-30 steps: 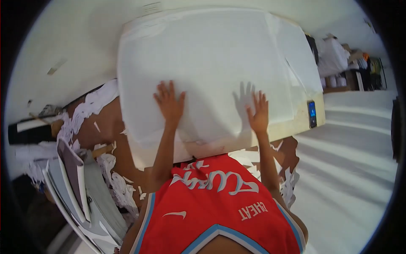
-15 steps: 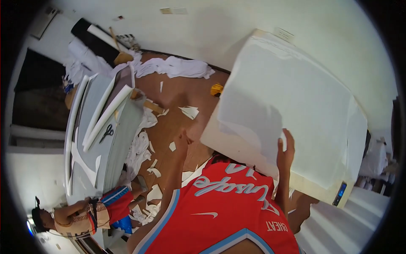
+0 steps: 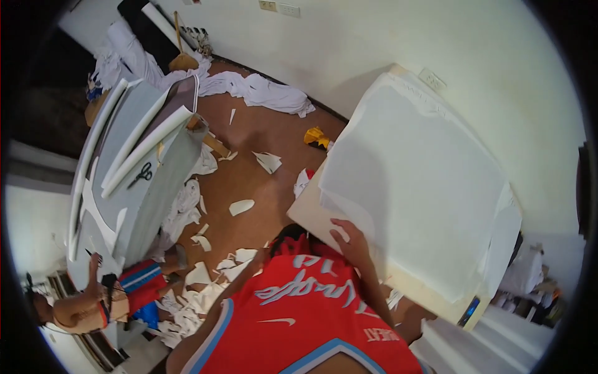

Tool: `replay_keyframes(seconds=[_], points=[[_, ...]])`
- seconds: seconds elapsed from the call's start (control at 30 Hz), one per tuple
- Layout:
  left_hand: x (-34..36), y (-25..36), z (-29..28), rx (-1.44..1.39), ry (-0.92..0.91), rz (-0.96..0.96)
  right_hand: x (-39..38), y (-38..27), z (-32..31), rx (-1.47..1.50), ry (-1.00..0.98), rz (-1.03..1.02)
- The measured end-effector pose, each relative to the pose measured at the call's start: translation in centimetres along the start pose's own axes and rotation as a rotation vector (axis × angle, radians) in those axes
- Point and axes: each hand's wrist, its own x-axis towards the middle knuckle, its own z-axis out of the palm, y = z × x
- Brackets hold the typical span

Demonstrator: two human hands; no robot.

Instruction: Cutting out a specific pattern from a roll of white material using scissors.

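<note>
My right hand (image 3: pixel 352 243) is at the near left edge of a pale table (image 3: pixel 308 204), its fingers apart and nothing seen in them. It looks close to the tabletop; whether it touches cannot be told. A large white sheet (image 3: pixel 430 181), perhaps paper or thin cloth, covers most of that table, with a wrinkled far edge. My left forearm (image 3: pixel 244 282) runs up beside my red jersey (image 3: pixel 311 318), and the left hand's fingers are hidden around the jersey's edge. On the table's near right corner lies a dark device with a lit blue screen (image 3: pixel 468 311).
At left, a grey table (image 3: pixel 156 196) carries white rolls (image 3: pixel 146 149) and black-handled scissors (image 3: pixel 142 175). A co-worker (image 3: pixel 81 308) stands there, one hand on a small dark object. White scraps (image 3: pixel 242 207) and cloth (image 3: pixel 258 93) litter the brown floor, with a yellow item (image 3: pixel 316 137).
My right hand has moved left, from over the white sheet to the table's edge. My left hand has drawn back toward my body. The view has shifted; the co-worker's arm now reaches onto the grey table.
</note>
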Motion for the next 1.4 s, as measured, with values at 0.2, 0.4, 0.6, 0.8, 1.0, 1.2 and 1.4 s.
replay_keyframes(seconds=[0.2, 0.4, 0.6, 0.8, 1.0, 1.2, 1.4], points=[[2.6, -6.8, -4.2, 0.245, -0.173, 0.203, 4.9, -2.1, 0.5, -0.118, -0.006, -0.010], [28.2, -7.1, -26.0, 1.072, -0.420, 0.151, 11.0, -5.3, 3.9, -0.156, 0.104, -0.004], [48.3, 9.9, -37.3, 1.569, 0.484, 1.023, 17.5, -7.7, 13.7, 0.034, 0.130, 0.166], [49.9, 12.1, -41.1, 1.479, -0.147, 0.284, 26.2, -12.4, 23.7, 0.026, -0.159, -0.075], [40.4, 16.9, -39.3, 1.566, -0.056, 0.685, 35.1, -18.0, 28.8, -0.121, -0.155, -0.324], [28.8, 25.3, -37.7, 1.411, 0.214, 0.841, 42.6, -25.3, 33.2, -0.323, 0.016, -0.765], [21.9, 25.2, -36.7, 0.731, 1.027, 0.876, 46.0, -31.5, 31.3, 0.054, -0.377, -0.564]])
